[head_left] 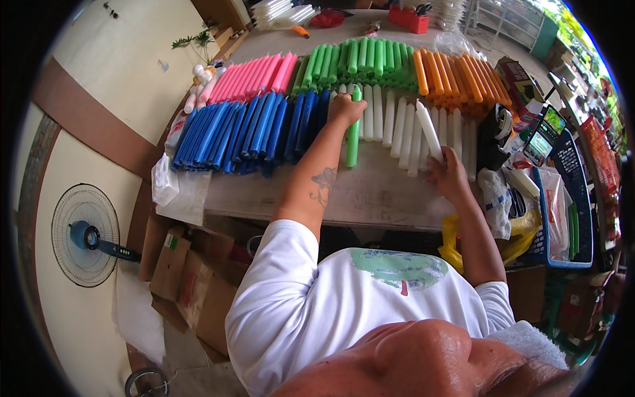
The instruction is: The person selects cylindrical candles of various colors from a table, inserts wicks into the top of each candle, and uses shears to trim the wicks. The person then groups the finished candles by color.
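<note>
My left hand (346,109) is closed around the upper part of a green candle (353,142), which hangs upright over the near side of the table. In my right hand (449,173) is a white candle (428,129), gripped near its lower end and leaning to the left. Between and behind my hands lies a row of white candles (399,132). Blue candles (218,135) are heaped left of my left arm. Farther back are rows of pink candles (254,76), green candles (362,56) and orange candles (456,74).
The table (380,188) reaches away in front of me. At its right stand a blue plastic basket (581,218), a phone (548,132) and a yellow plastic bag (522,238). A red box (408,20) sits far back. Cardboard boxes (192,278) and a fan (84,235) are at left.
</note>
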The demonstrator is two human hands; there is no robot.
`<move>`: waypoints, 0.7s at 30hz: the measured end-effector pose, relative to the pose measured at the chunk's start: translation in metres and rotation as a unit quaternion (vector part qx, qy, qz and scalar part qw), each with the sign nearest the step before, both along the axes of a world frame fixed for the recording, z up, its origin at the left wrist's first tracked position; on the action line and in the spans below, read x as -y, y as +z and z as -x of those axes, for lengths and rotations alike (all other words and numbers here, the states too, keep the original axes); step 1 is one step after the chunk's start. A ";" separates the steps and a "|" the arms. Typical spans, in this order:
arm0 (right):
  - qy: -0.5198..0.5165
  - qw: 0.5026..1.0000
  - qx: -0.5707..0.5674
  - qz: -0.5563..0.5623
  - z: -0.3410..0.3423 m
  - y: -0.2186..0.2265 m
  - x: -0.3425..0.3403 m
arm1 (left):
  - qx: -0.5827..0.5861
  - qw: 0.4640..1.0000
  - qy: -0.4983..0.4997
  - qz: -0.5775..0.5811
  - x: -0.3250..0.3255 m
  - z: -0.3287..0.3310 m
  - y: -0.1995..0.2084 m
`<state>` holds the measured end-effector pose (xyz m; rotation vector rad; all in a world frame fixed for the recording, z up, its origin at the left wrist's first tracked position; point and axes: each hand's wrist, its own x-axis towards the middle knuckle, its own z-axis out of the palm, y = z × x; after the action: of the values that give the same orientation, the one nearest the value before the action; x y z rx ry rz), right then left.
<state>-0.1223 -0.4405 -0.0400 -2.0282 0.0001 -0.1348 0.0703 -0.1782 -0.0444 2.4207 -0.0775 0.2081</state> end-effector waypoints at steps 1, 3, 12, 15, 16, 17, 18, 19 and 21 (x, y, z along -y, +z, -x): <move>0.004 0.999 -0.035 -0.014 -0.001 0.009 -0.001 | 0.028 0.999 0.020 -0.016 0.000 0.000 -0.003; -0.008 0.998 -0.048 -0.037 0.000 0.023 -0.009 | 0.083 0.993 0.061 -0.049 -0.001 -0.002 -0.010; 0.034 0.993 -0.022 -0.113 0.008 0.046 -0.024 | 0.137 0.985 -0.048 0.098 0.064 -0.014 -0.004; 0.096 0.980 -0.055 -0.164 0.004 0.059 -0.041 | 0.110 0.935 0.001 0.338 0.066 -0.010 0.008; 0.110 0.969 -0.063 -0.212 0.003 0.059 -0.049 | 0.074 0.883 0.023 0.463 0.068 -0.006 0.014; 0.124 0.956 -0.070 -0.258 0.002 0.061 -0.057 | 0.083 0.889 0.013 0.451 0.061 -0.007 0.015; 0.157 0.937 -0.109 -0.291 0.001 0.067 -0.064 | 0.092 0.893 0.005 0.440 0.048 -0.007 0.018; 0.166 0.930 -0.122 -0.304 0.001 0.070 -0.073 | 0.099 0.899 -0.006 0.426 0.034 -0.007 0.019; 0.171 0.916 -0.145 -0.332 -0.001 0.073 -0.087 | 0.231 0.960 -0.045 0.149 -0.002 0.005 0.020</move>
<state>-0.1208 -0.3535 0.0326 -1.3222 -0.1076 0.3495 0.0652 -0.1759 -0.0248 2.0218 -0.3414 0.6904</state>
